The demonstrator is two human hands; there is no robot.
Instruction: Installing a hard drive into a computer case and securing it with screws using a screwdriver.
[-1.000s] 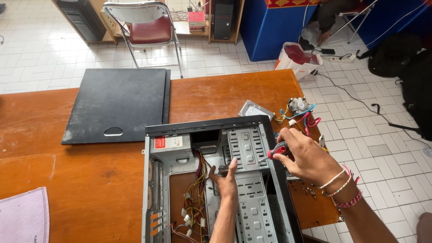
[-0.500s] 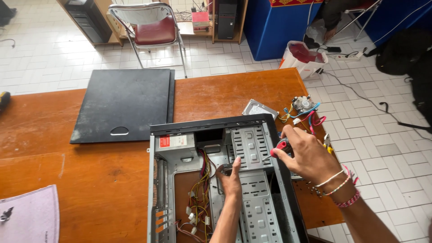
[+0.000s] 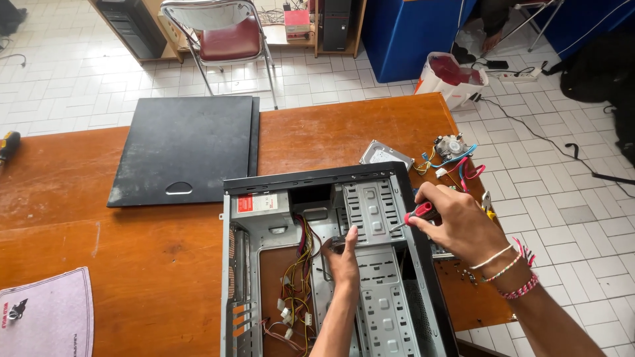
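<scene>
The open case [image 3: 331, 264] lies on its side on the wooden table [image 3: 132, 218]. The left hand [image 3: 344, 254] reaches inside, fingers curled on the drive cage [image 3: 367, 211]. The right hand [image 3: 456, 221] pinches a red-handled screwdriver [image 3: 413, 215], tip at the cage side. The black side panel [image 3: 185, 149] lies beyond the case.
</scene>
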